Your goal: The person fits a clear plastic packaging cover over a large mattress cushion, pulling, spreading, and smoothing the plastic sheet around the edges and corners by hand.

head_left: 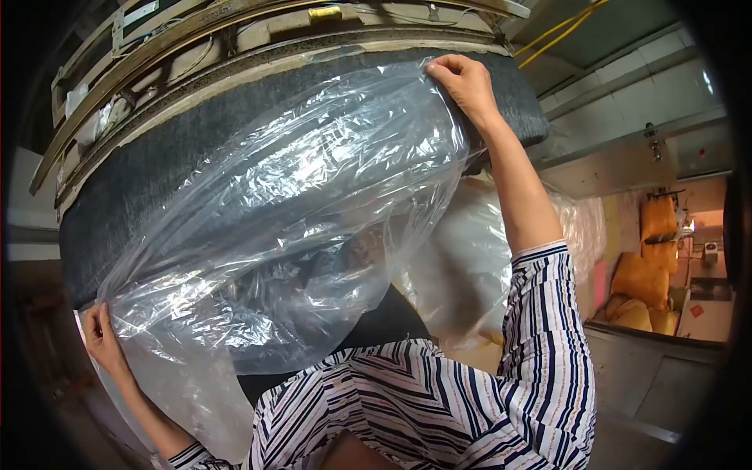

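A large clear plastic bag [313,168] is stretched at a slant between my two hands, with shiny creases along it. My right hand [466,84] pinches its far upper corner above the dark worktop. Down at the left, my left hand [103,337] grips the opposite end at the edge of the dark surface. The sheet's lower part hangs toward my body, over my dark trousers. Beneath its upper part lies the black-topped bench [180,145], partly seen through the plastic.
Behind the bench runs a long wood and metal frame [258,47] with a yellow piece [325,14] on it. More clear plastic [470,258] hangs at my right side. Orange sacks [646,278] are stacked further right. Yellow cables [560,35] cross the upper right.
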Demonstrator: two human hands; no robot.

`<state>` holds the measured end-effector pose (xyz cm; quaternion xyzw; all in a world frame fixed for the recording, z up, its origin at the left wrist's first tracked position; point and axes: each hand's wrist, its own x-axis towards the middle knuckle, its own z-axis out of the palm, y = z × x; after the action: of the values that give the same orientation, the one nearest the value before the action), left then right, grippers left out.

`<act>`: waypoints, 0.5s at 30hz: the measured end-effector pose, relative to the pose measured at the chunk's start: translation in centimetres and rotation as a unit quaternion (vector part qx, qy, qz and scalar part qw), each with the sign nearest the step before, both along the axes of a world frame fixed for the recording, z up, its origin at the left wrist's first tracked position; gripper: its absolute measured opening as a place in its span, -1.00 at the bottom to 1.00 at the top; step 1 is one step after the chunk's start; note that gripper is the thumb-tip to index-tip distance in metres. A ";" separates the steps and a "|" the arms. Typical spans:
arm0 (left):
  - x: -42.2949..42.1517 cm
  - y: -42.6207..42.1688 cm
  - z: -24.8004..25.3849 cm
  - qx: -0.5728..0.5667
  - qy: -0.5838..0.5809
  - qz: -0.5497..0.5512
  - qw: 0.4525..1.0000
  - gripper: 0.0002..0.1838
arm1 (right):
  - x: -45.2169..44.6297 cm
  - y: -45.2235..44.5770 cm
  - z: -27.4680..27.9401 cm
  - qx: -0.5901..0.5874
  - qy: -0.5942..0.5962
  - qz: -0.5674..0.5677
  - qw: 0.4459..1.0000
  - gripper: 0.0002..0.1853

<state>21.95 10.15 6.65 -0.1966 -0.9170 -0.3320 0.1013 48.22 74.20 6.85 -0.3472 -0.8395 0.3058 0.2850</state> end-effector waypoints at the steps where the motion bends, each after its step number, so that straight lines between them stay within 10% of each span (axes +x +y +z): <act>1: 0.1 0.1 0.1 0.007 -0.003 -0.003 1.000 -0.86 | 0.0 -0.1 0.2 -0.005 0.021 -0.006 1.000 -0.73; 15: 0.0 0.7 -0.2 0.033 -0.018 -0.025 0.999 -0.88 | 1.3 -2.9 2.6 -0.032 0.133 -0.006 0.991 -0.82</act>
<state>21.92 10.82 6.47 -0.2101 -0.9019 -0.3682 0.0828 49.56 71.32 9.42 -0.3170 -0.7817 0.3746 0.3849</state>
